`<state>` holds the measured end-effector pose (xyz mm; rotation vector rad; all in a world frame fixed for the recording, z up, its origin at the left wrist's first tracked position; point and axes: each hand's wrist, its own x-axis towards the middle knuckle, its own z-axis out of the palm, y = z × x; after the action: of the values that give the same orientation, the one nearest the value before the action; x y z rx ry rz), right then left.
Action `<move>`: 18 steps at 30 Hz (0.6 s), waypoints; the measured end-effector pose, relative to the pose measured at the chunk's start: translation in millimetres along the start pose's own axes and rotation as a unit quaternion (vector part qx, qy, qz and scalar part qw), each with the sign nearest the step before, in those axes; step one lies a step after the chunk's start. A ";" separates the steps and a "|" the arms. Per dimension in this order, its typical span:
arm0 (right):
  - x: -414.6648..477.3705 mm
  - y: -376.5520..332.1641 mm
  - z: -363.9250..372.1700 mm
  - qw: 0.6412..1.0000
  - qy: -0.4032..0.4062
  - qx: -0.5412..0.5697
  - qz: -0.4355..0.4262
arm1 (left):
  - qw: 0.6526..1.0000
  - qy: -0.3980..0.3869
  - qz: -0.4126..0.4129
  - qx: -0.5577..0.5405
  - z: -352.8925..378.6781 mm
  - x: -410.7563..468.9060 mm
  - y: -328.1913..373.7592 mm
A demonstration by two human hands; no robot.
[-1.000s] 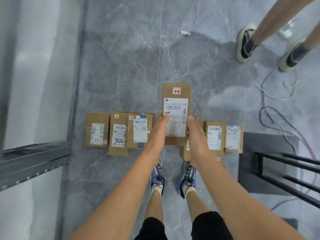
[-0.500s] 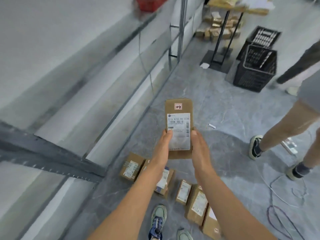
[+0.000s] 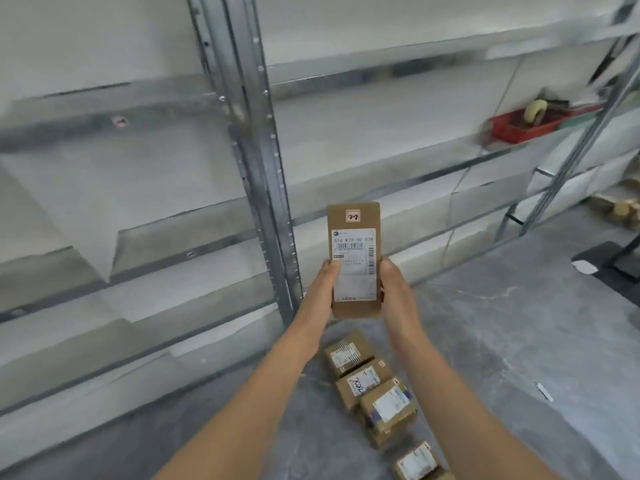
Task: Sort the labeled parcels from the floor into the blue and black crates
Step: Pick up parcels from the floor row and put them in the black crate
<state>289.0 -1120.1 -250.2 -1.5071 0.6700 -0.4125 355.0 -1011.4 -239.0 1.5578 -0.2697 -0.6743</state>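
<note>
A tall brown cardboard parcel (image 3: 354, 259) with a white shipping label and a small "2-2" sticker is held upright in mid-air. The left hand (image 3: 323, 289) grips its left edge and the right hand (image 3: 394, 289) its right. Below, more labeled parcels (image 3: 375, 389) lie in a row on the grey floor (image 3: 519, 341), beside a metal shelving rack (image 3: 263, 150). A red tray (image 3: 526, 124) sits on a shelf.

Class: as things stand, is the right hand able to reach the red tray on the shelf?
Probably not: the right hand grips the parcel, and the red tray sits far off along the shelf.
</note>
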 end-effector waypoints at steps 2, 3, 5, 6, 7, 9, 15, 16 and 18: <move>-13.8 -9.7 34.3 0.999 -0.039 -0.005 -0.004 | 0.999 0.042 0.003 -0.017 -35.3 -18.7 2.2; -20.3 -13.9 51.7 0.998 -0.060 -0.011 -0.007 | 0.998 0.063 0.010 -0.023 -52.5 -29.0 3.3; -33.1 -21.3 86.8 0.994 -0.102 -0.023 -0.014 | 0.994 0.098 0.016 -0.035 -87.5 -52.2 4.4; -40.9 -25.7 107.9 0.992 -0.124 -0.026 -0.018 | 0.992 0.115 0.021 -0.040 -107.6 -65.0 5.1; -47.0 -28.9 124.4 0.989 -0.141 -0.030 -0.018 | 0.990 0.130 0.023 -0.042 -124.0 -76.5 5.9; -62.5 -31.4 168.3 0.982 -0.180 -0.043 -0.020 | 0.985 0.167 0.029 -0.044 -164.7 -100.5 3.1; -138.9 -22.9 308.6 0.949 -0.308 -0.057 -0.034 | 0.955 0.287 0.029 -0.061 -296.5 -187.2 -21.1; -152.6 -21.6 330.5 0.943 -0.325 -0.059 -0.031 | 0.949 0.307 0.026 -0.065 -316.2 -201.6 -26.2; -181.6 -19.2 372.1 0.932 -0.356 -0.069 -0.019 | 0.937 0.339 0.022 -0.078 -352.7 -230.5 -37.4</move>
<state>390.0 -718.8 -227.6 -1.6592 0.0917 0.1694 361.9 -588.5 -227.2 1.5317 0.2614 -0.0895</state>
